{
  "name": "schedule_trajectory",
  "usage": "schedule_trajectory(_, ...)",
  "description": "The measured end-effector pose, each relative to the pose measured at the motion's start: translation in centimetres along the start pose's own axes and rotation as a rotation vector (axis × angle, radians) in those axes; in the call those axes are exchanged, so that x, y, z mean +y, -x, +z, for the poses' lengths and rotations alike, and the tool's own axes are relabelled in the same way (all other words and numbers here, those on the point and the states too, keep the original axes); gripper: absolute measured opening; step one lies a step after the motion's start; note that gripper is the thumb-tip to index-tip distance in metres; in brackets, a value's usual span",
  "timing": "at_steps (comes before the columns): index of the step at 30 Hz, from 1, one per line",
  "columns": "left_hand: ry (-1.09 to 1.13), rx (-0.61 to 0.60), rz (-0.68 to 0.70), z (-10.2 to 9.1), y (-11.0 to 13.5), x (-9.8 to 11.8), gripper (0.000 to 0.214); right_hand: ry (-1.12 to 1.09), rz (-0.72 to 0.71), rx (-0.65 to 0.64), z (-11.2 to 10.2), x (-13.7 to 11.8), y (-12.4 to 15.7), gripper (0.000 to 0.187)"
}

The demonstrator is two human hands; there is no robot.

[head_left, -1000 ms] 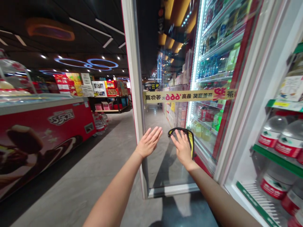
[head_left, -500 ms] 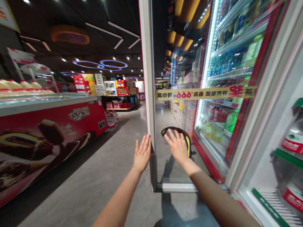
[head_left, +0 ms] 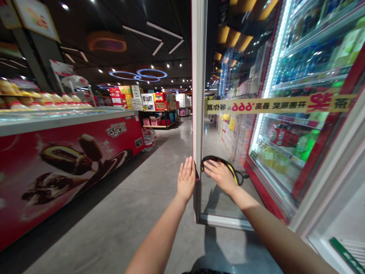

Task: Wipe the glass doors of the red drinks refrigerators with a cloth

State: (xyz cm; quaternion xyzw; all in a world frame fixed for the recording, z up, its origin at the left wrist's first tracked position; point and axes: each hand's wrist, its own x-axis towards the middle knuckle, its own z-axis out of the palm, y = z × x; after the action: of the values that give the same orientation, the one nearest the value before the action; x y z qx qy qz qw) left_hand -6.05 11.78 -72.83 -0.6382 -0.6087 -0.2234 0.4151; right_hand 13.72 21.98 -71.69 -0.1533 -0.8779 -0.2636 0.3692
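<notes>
An open glass fridge door (head_left: 199, 114) with a white frame stands in front of me. My left hand (head_left: 186, 180) lies flat with fingers together and stretched out against the door's outer edge. My right hand (head_left: 222, 176) is spread flat on a black and yellow cloth (head_left: 232, 171), pressing it against the inner side of the glass. A yellow banner with red characters (head_left: 279, 104) runs across the glass above the hands.
A red ice-cream chest freezer (head_left: 62, 160) lines the left side of the aisle. Lit fridge shelves with bottles (head_left: 299, 76) show behind the glass on the right. Grey floor (head_left: 119, 213) stretches ahead toward display stands (head_left: 154, 102) at the back.
The door's edge has shifted right in view. My left hand went from behind the glass to the door's outer edge. My right hand with the cloth stayed on the glass, sliding slightly lower.
</notes>
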Motion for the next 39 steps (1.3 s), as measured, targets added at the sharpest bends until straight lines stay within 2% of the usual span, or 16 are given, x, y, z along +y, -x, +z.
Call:
schedule_trajectory(2, 0.003, -0.001, -0.024, 0.1, -0.1, 0.1, 0.082, -0.039, -0.033, 0.011, 0.3, 0.2, 0.9, 0.059)
schedule_trajectory(5, 0.003, -0.014, -0.056, 0.3, 0.1, 0.3, 0.079, -0.024, 0.040, 0.082, -0.2, 0.3, 0.5, 0.063)
schedule_trajectory(7, 0.005, -0.027, -0.080, 0.4, 0.3, 0.5, 0.078, -0.004, -0.001, 0.075, -1.0, 0.3, -1.1, 0.063)
schedule_trajectory(10, 0.013, -0.041, -0.136, 0.6, 0.6, 0.6, 0.079, 0.012, -0.123, 0.001, -2.4, 0.4, -4.3, 0.061)
schedule_trajectory(12, 0.018, -0.042, -0.173, 0.7, 0.8, 0.7, 0.080, 0.026, -0.106, -0.004, -3.1, 0.4, -5.9, 0.063)
schedule_trajectory(14, 0.021, -0.037, -0.202, 0.8, 1.0, 0.8, 0.081, 0.041, -0.038, 0.016, -3.1, 0.0, -6.3, 0.065)
schedule_trajectory(17, 0.024, -0.022, -0.231, 1.1, 1.2, 0.8, 0.080, 0.044, -0.005, 0.015, -1.8, -1.2, -4.8, 0.065)
schedule_trajectory(20, 0.031, -0.007, -0.249, 1.3, 1.2, 0.9, 0.077, 0.029, -0.110, -0.044, -0.3, -1.8, -2.7, 0.060)
schedule_trajectory(22, 0.037, 0.000, -0.260, 1.4, 1.0, 0.8, 0.078, 0.017, -0.153, -0.068, 0.0, -1.6, -2.5, 0.058)
schedule_trajectory(26, 0.034, -0.005, -0.287, 1.5, 0.5, 0.9, 0.085, 0.021, 0.005, -0.006, -0.8, -0.6, -4.1, 0.068)
schedule_trajectory(29, 0.023, -0.003, -0.340, 1.6, 0.7, 1.6, 0.090, 0.041, 0.090, 0.027, -0.3, -1.0, -4.1, 0.071)
schedule_trajectory(33, 0.047, 0.046, -0.451, 2.6, 2.1, 3.4, 0.097, 0.027, 0.041, -0.029, 2.6, -2.8, -0.3, 0.071)
schedule_trajectory(35, 0.072, 0.075, -0.457, 3.4, 3.0, 4.3, 0.098, 0.013, -0.012, -0.061, 3.7, -3.3, 1.7, 0.067)
schedule_trajectory(37, 0.080, 0.097, -0.421, 4.0, 3.6, 4.9, 0.096, 0.011, -0.056, -0.072, 4.0, -3.1, 2.5, 0.062)
schedule_trajectory(39, 0.066, 0.107, -0.375, 4.4, 3.9, 5.1, 0.095, 0.033, -0.030, -0.053, 3.6, -2.6, 2.0, 0.064)
